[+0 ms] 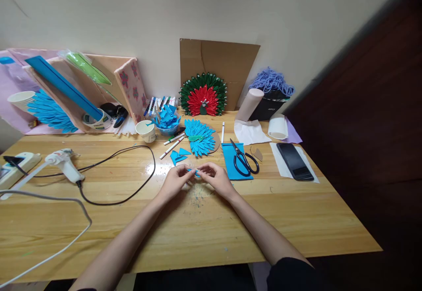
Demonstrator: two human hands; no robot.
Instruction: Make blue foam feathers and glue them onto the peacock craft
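Note:
Between the fingertips of my left hand and my right hand is a small blue paper piece, mostly covered by the fingers. Both hands are closed in a pinch on it, just above the table. Several cut blue paper scraps lie beyond my left hand. Straight ahead rests a round cardboard disc partly covered with blue paper petals and a green piece. Right of my right hand, black-handled scissors lie on a blue sheet.
A glue gun with a looping black cord lies left. Markers, a paper cup and a bowl of blue pieces stand behind. A red-green peacock craft leans on cardboard. A phone lies right.

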